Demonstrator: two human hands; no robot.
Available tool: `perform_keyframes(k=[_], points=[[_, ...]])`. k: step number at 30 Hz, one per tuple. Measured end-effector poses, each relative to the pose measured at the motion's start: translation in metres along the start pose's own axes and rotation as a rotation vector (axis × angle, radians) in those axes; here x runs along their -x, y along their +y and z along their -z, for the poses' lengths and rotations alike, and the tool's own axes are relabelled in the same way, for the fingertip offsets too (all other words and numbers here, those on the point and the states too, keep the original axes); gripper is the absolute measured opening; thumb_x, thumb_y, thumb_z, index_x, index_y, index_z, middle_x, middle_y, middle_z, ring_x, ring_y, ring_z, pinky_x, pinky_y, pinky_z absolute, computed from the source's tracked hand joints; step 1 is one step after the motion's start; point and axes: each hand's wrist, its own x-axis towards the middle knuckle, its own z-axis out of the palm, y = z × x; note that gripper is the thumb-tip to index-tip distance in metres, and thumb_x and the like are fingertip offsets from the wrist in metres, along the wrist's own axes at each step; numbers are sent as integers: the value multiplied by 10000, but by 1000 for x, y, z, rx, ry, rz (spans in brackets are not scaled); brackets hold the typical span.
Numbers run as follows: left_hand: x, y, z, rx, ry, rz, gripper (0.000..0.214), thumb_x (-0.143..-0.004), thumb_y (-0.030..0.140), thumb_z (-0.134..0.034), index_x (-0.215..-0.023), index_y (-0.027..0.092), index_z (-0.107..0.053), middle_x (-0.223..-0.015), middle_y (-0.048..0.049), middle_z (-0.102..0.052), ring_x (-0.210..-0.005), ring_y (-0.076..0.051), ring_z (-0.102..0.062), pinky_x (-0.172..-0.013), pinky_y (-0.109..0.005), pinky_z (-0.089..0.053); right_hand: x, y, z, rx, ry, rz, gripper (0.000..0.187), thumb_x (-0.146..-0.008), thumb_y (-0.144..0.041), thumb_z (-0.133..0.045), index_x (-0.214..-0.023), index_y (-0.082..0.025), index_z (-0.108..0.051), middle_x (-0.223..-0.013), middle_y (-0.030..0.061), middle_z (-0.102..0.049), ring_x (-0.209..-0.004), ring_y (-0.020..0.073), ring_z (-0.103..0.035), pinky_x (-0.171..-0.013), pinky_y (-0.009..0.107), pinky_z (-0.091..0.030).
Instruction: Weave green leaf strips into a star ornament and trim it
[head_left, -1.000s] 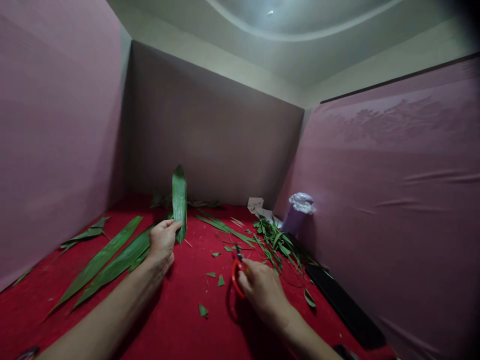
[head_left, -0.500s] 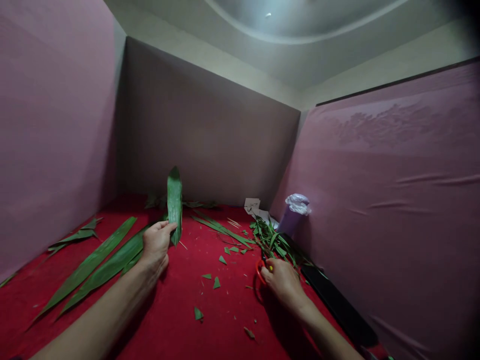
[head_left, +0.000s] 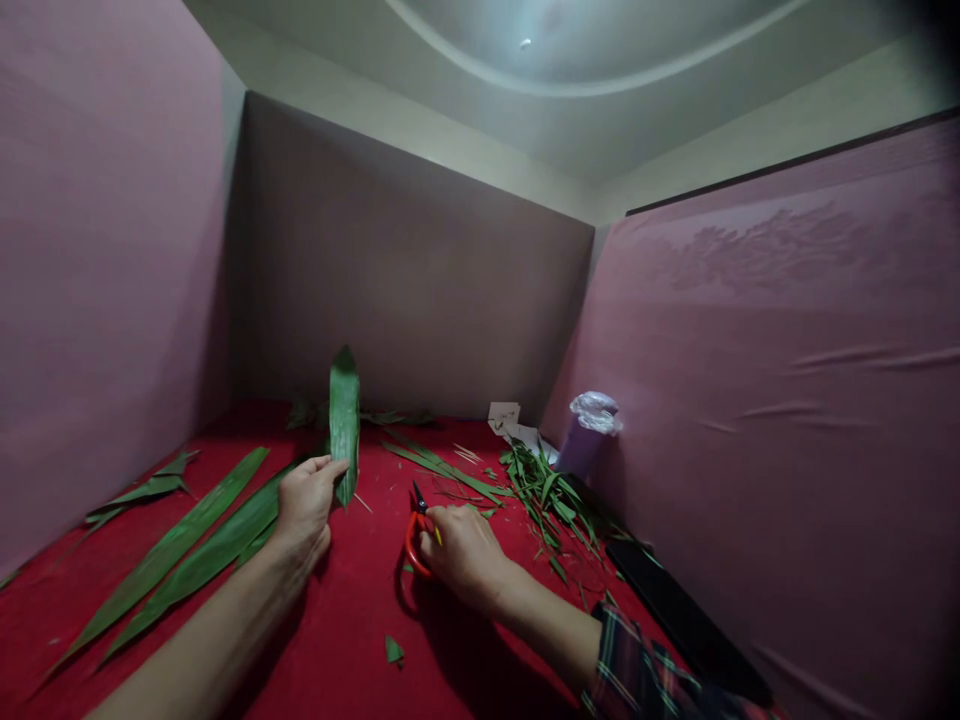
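Observation:
My left hand (head_left: 306,502) pinches a broad green leaf strip (head_left: 344,420) near its lower end, and the strip stands upright with a pointed top. In my right hand (head_left: 463,553) is a pair of scissors (head_left: 417,540) with red-orange handles and dark blades, which point away from me. The blades are a short way right of the leaf strip and do not touch it. Two long green leaves (head_left: 180,545) lie on the red cloth (head_left: 337,640) beside my left forearm. A small cut leaf piece (head_left: 394,650) rests on the cloth in front of me.
A pile of thin cut leaves (head_left: 551,490) lies at the right, before a purple container (head_left: 581,445) topped with clear plastic. Thin sticks (head_left: 466,454) and white papers (head_left: 504,416) are farther back. A long black object (head_left: 682,620) runs along the right pink wall.
My right hand has moved left with the scissors, from beside the leaf pile toward the leaf strip. My left hand keeps hold of the strip, nearly in place.

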Motion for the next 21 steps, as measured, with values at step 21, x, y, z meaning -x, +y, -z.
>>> perform_keyframes(k=[21], points=[[-3, 1, 2, 11, 12, 58, 231, -387, 208, -706, -582, 132, -607, -423, 37, -572, -396, -95, -477, -397, -207, -354, -94, 64, -29, 258, -138, -10, 249, -880, -280, -537, -1085, -139, -556, -1105, 86, -571, -953, 204, -577, -809, 392, -484]])
